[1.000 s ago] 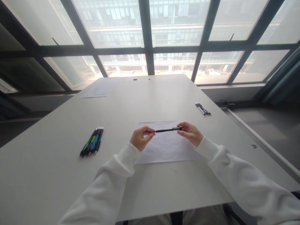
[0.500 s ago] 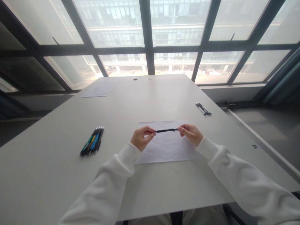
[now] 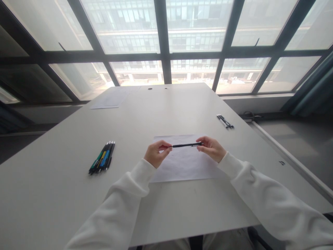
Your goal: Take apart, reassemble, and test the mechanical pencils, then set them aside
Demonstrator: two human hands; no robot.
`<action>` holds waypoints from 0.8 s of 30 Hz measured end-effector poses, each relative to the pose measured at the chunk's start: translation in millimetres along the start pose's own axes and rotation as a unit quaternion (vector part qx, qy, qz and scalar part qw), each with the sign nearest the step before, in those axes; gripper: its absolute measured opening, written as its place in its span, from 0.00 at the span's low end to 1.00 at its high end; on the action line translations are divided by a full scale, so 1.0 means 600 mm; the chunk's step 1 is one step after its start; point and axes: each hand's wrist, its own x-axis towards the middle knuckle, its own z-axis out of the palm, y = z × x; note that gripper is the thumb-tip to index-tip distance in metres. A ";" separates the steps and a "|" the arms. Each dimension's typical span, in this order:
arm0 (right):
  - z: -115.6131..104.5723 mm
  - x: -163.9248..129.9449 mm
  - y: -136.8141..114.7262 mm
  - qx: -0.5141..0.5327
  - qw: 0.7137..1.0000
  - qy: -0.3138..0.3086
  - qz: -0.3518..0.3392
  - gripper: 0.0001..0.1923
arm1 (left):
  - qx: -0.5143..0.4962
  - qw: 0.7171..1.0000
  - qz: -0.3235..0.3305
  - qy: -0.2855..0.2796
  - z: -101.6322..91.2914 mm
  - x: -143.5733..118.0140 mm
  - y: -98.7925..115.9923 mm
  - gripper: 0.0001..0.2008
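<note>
Head view: left hand [image 3: 155, 155] and right hand [image 3: 212, 148] pinch opposite ends of a black pen [image 3: 186, 145] above the paper [image 3: 182, 166]; right fingers have slid outward since half a second ago.

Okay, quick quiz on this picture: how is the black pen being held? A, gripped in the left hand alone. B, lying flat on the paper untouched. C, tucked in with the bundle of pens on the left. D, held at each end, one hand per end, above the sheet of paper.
D: the left hand pinches one end of the black pen and the right hand the other, above the sheet of paper.
</note>
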 end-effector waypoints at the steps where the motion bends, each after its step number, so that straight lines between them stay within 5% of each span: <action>1: 0.000 0.001 0.001 0.000 1.000 0.002 0.001 0.17 | -0.002 1.000 0.000 -0.001 0.000 0.000 0.000 0.09; 16: -0.003 0.000 -0.007 -0.128 0.991 0.025 -0.016 0.20 | 0.007 1.000 0.012 -0.011 0.001 0.000 -0.006 0.09; 21: -0.004 -0.001 -0.009 -0.072 0.997 0.028 0.001 0.16 | 0.014 1.000 0.010 -0.008 -0.001 0.000 -0.005 0.09; 24: -0.003 -0.001 -0.005 -0.012 1.000 0.020 0.006 0.21 | 0.013 1.000 0.006 0.001 -0.002 0.001 -0.007 0.08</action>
